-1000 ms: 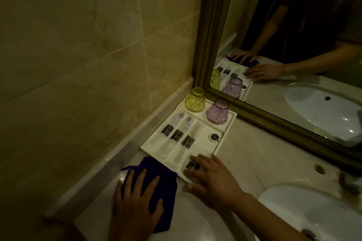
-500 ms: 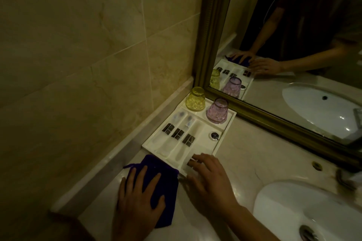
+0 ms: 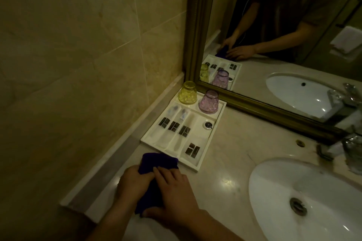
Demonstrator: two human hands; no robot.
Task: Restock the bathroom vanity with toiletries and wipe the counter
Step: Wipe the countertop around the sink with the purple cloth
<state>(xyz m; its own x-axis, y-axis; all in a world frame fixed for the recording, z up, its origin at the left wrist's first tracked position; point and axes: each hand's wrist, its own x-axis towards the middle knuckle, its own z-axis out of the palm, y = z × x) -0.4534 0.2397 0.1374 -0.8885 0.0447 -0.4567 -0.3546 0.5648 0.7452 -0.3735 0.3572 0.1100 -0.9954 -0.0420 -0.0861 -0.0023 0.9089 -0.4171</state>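
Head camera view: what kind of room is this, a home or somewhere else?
Probably a hotel bathroom. A white amenity tray holds wrapped toiletries and two upturned cups, beside an oval sink under a gold-framed mirror. Both hands hold a dark blue cloth on the marble counter.

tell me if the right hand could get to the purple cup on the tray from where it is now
Probably yes. The right hand rests on the blue cloth just short of the tray; only flat packets lie between it and the upturned purple cup, though it must let go of the cloth.
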